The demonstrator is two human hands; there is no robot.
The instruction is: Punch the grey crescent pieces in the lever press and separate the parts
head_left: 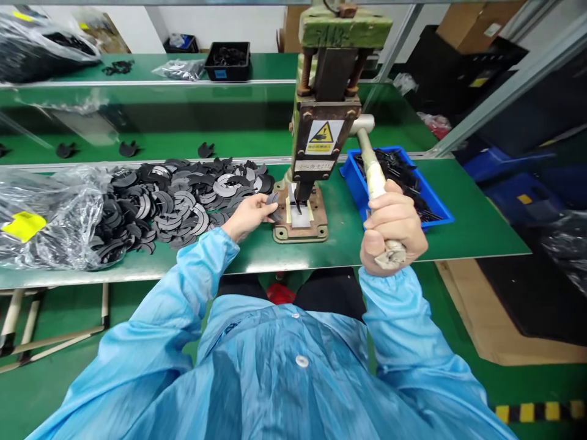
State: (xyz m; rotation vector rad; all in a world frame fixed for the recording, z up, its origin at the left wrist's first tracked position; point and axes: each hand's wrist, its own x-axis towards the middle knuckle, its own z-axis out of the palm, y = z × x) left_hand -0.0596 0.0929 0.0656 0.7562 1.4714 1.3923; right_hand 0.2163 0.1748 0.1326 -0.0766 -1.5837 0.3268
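A green hand press (321, 131) stands on the bench, with a warning label on its ram. My right hand (393, 229) is wrapped round the press lever (373, 171), whose grip is covered in pale tape. At the left side of the press base (300, 233), my left hand (251, 215) pinches a dark curved plastic piece (274, 208) between thumb and fingers. Under the ram's tip lies a light plate (300, 215) with a small black part on it. A heap of black and grey curved pieces (183, 198) spreads to the left of my left hand.
Right of the press sits a blue bin (431, 201) filled with black parts. A clear plastic bag (55, 214) with a yellow label lies at the left. Behind, a raised shelf carries a black box (228, 74) and bags. Several black pieces lie along the green strip behind the heap.
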